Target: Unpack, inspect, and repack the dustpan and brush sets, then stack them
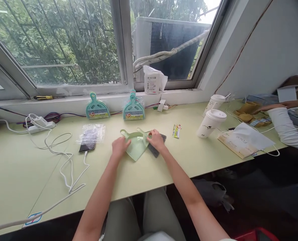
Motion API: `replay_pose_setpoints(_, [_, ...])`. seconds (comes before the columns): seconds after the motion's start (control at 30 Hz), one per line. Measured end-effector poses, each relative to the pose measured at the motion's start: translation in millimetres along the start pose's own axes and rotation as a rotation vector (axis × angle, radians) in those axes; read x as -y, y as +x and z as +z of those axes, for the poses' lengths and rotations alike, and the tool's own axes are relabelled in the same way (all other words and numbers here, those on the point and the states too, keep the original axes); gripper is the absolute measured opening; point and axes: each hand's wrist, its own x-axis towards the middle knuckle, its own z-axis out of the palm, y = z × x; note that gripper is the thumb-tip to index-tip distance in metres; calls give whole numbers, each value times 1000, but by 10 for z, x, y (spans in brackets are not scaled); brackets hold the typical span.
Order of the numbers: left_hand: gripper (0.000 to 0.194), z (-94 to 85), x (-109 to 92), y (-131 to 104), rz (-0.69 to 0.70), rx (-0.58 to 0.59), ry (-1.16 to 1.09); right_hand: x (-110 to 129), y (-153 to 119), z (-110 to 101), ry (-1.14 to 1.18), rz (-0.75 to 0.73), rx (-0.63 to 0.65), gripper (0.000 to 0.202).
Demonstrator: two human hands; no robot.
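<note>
A light green dustpan (136,150) lies on the table in front of me, its loop handle pointing away to the left. My left hand (120,147) is closed on the dustpan's left edge, near the handle. In my right hand (157,140) is a small green hand brush (154,151) with dark bristles facing right, its body partly covered by my fingers. The brush is right beside the dustpan; whether they touch I cannot tell. A small printed label card (176,131) is on the table to the right. Two packed dustpan-and-brush stacks, a left one (97,109) and a right one (133,108), stand against the sill.
Clear plastic bags (98,130) partly cover a phone (87,143) on the left, with white cables and a power strip (41,125) beyond. Paper cups (211,124) and a tissue pack (234,144) are at the right. Another person's sleeve (285,124) shows at far right.
</note>
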Motion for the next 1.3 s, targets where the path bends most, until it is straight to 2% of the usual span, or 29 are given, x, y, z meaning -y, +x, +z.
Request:
replay_pose_setpoints(0.1, [38, 70, -277, -132, 269, 76, -114, 169, -71, 94, 15, -109, 61, 10])
replay_pose_setpoints(0.17, [34, 90, -355, -174, 435, 78, -195, 190, -83, 124, 35, -119, 83, 13])
replay_pose_setpoints(0.3, [18, 63, -270, -119, 604, -65, -270, 50, -16, 108, 204, -123, 147, 14])
replay_pose_setpoints(0.37, [27, 64, -191, -64, 671, -118, -170, -32, 23, 103, 280, -139, 180, 13])
replay_pose_setpoints(0.47, [32, 115, -118, -9, 775, -118, 37, -96, 53, 122, 328, -169, 193, 11])
replay_pose_setpoints(0.57, [34, 180, -109, 8, 816, -134, 168, -95, 57, 151, 352, -167, 185, 8])
replay_pose_setpoints(0.7, [29, 232, -137, 20, 771, -128, 225, -58, 51, 159, 327, -169, 190, 8])
replay_pose_setpoints(0.83, [30, 253, -161, 16, 698, -59, 123, -33, 46, 153, 257, -199, 190, 8])
replay_pose_setpoints(0.9, [32, 244, -183, -3, 663, -82, -23, -25, 52, 158, 266, -170, 170, 8])
replay_pose_setpoints(0.97, [32, 221, -229, -30, 581, -184, -245, -4, 65, 168, 309, -99, 127, 7])
replay_pose_setpoints(1.03, [42, 195, -303, -59, 422, -293, -539, 46, 78, 176, 369, 4, 21, 7])
replay_pose_setpoints(1.07, [48, 186, -348, -72, 328, -282, -705, 83, 85, 177, 399, 54, -49, 8])
replay_pose_setpoints(1.1, [53, 182, -393, -85, 248, -202, -871, 124, 91, 175, 429, 88, -117, 10])
replay_pose_setpoints(1.13, [56, 183, -435, -95, 193, -71, -1026, 165, 97, 168, 460, 100, -168, 12])
replay_pose_setpoints(1.2, [60, 195, -490, -106, 133, 221, -1256, 213, 112, 132, 500, 74, -205, 16])
replay_pose_setpoints(1.23, [61, 201, -494, -104, 106, 317, -1326, 203, 123, 100, 496, 66, -217, 19])
replay_pose_setpoints(1.3, [63, 201, -448, -82, 11, 344, -1399, 82, 153, 6, 454, 93, -274, 25])
